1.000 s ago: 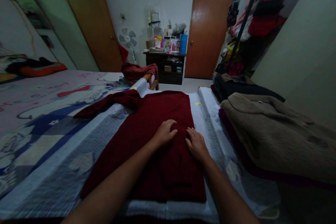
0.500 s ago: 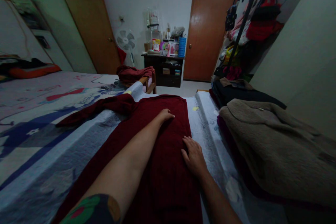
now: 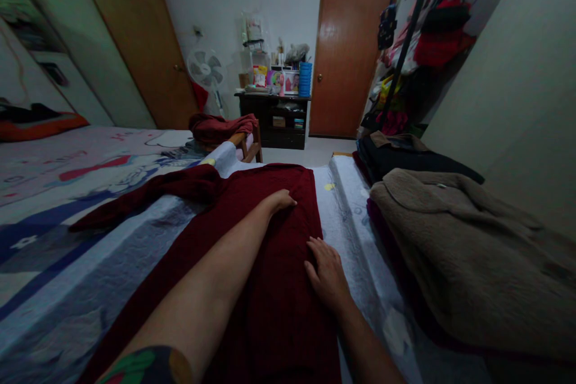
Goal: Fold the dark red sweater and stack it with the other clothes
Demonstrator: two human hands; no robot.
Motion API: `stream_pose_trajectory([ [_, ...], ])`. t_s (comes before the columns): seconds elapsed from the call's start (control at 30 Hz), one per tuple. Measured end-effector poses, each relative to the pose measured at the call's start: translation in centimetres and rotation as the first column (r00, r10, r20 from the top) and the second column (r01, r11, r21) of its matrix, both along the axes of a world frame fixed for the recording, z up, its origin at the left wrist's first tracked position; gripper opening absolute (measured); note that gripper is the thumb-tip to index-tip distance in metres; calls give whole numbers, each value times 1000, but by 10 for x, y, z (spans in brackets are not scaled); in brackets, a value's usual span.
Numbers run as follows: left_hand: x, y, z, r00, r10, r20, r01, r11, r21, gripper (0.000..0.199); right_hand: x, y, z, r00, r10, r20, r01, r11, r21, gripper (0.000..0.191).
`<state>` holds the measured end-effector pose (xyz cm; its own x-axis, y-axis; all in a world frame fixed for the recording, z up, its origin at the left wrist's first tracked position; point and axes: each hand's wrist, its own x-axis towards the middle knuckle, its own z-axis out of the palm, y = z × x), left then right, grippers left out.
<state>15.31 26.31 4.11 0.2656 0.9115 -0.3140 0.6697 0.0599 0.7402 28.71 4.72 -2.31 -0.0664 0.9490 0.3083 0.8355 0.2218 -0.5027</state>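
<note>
A dark red garment [image 3: 288, 252] lies spread lengthwise in front of me, with one sleeve [image 3: 148, 195] stretched off to the left. Reaching across its upper part, my left hand [image 3: 281, 199] is closed on the cloth, its thumb to the right and most fingers hidden. My right hand [image 3: 327, 270] rests flat along the garment's right edge, fingers extended and a little apart. The lower part of the garment runs out of view beneath my left forearm.
Right of the garment, a brown fleece coat [image 3: 450, 240] lies beside folded dark clothes [image 3: 414, 156]. A patterned bed [image 3: 112, 156] stands at left. Reddish cloth [image 3: 220, 126] hangs on a wooden frame. Farther back are a fan [image 3: 206, 69], a dark cabinet [image 3: 270, 123] and a door [image 3: 351, 60].
The view has turned slightly right, so everything sits a little farther left. Both hands keep nearly the same places on the garment.
</note>
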Motion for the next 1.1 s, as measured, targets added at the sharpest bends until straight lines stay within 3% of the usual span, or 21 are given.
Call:
stream_pose_trajectory([
  [0.4, -4, 7, 1, 985, -79, -155, 81, 997, 6, 16, 1, -2, 0, 999, -18, -38, 19, 999, 27, 45],
  [0.57, -5, 8, -3, 964, -67, -257, 101, 987, 121, 30, 1, -1, -1, 999, -24, -29, 25, 999, 42, 45],
  [0.67, -6, -1, -4, 950, -20, -313, 84, 977, 194, 51, 0, -1, 1, 999, -22, -24, 23, 999, 28, 46],
  [0.77, -5, -18, -5, 898, 170, -406, 17, 908, 418, 78, 0, -1, 2, 1000, -19, -19, 20, 1000, 14, 45],
  [0.83, -4, -32, -7, 868, 255, -426, 74, 782, 619, 78, 0, -1, 2, 1000, -19, -17, 19, 1000, 9, 45],
  [0.9, -4, -46, -12, 878, 175, -446, 229, 664, 712, 62, 0, -1, 1, 1000, -22, -13, 23, 1000, 4, 46],
  [0.97, -4, -56, -20, 867, 24, -498, 383, 607, 696, 50, 0, -1, 0, 1000, -27, -12, 27, 1000, 8, 48],
  [1.03, -7, -61, -31, 827, -76, -557, 473, 629, 617, 46, 0, -1, -1, 999, -33, -16, 34, 999, 18, 50],
  [1.1, -10, -61, -42, 795, -123, -594, 493, 701, 515, 54, 0, -1, -2, 999, -42, -19, 42, 999, 21, 52],
])
